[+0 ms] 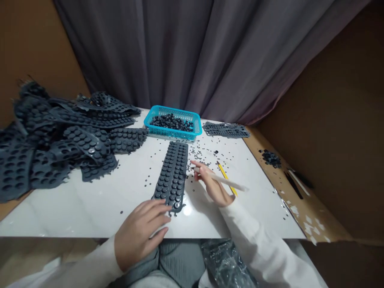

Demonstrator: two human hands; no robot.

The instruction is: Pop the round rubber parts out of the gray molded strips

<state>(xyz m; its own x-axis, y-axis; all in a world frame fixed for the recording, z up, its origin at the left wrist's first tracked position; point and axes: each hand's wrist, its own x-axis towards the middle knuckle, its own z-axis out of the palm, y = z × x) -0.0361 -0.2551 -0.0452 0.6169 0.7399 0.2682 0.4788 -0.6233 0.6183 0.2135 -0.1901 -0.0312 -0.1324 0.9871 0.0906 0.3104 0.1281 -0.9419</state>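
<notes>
- Right in the middle of the tabletop [96,212], dead center of my imaginary clock, sits the bumpy dark sheet [172,172], lying flat with its long side running away from the person. Two double rows of round bumps, pretty neat looking.
- Left hand [142,230] is at 7 o'clock, palm down, not clenched on anything. Its fingers [159,211] are loosely spread, with the tips at the near end of that sheet.
- Right hand [213,186] is over around 3 to 4 o'clock, fingers pinching a white stick [225,180] with a dark tip. The tip points at the sheet's right edge, just beside it.
- Yellow stick [226,178] lies on the tabletop at 3 o'clock, partly behind the right hand.
- Blue basket [196,127] at 12, with loads of little dark pieces [171,121] in it. Gray curtain [177,52] hangs behind.
- Big messy heap of similar sheets [75,136] from 9 to 11 o'clock, overlapping every which way.
- Another flat dark sheet [226,130] at 2, right of the basket.
- Tiny dark discs [216,152] scattered mostly from 1 to 3.
- Small dark pile [271,159] at 3, out on the brown board [285,192], with pale scraps [312,228] at 4.
- Clear plastic [228,260] bunched at 5, below the tabletop edge.
</notes>
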